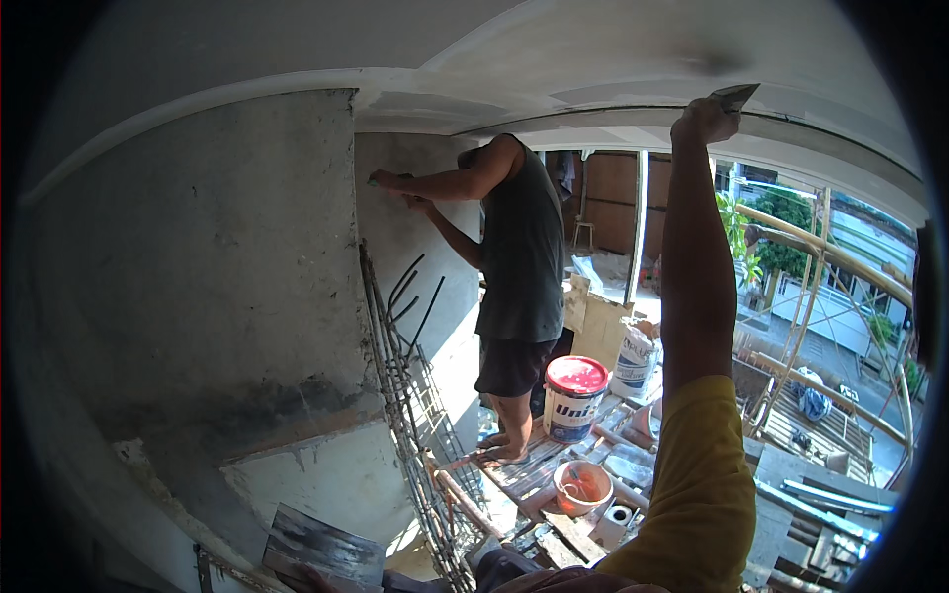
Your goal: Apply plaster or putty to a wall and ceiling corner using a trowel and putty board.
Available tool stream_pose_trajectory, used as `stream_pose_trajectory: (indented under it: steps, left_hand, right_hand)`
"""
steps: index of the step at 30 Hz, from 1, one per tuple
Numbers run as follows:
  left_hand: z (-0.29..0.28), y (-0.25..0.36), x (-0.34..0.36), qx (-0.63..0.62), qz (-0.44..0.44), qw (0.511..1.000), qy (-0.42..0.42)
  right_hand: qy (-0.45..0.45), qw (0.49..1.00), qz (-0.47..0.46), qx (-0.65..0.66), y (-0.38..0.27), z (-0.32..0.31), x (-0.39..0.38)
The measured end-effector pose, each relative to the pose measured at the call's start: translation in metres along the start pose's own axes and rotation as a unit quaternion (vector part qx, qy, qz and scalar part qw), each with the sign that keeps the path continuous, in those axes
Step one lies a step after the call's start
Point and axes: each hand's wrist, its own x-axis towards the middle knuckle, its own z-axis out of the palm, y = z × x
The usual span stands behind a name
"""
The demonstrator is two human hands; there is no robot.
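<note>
My right arm, in a yellow sleeve, reaches up to the ceiling (613, 49). At its end my right hand (706, 121) is closed around a putty knife (734, 96), whose metal blade is at the ceiling close to a long dark seam. Low in the view, a wide flat metal blade (324, 544) with grey and white smears is held by my left hand (314, 580). Only a little of that hand shows at the lower edge; its grip is partly hidden behind the blade.
A co-worker (521, 237) stands barefoot on the bamboo platform, arms raised to the wall. Rebar (395, 395) leans nearby. A red-lidded bucket (575, 397), an orange-lined pail (581, 486) and a white sack (635, 358) stand on the platform. Bamboo scaffolding (825, 247) borders the open right side.
</note>
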Motion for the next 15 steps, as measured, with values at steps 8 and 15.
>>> stream_pose_trajectory:
  steps: [8,15]
  left_hand:
    - [0.022,-0.003,0.007,-0.006,0.036,0.999,-0.027]
    - [0.034,-0.008,0.005,-0.035,0.052,0.997,-0.051]
  right_hand:
    - [-0.330,0.931,-0.033,-0.151,-0.009,0.012,-0.110]
    - [-0.111,0.991,-0.063,0.050,-0.141,0.012,-0.019]
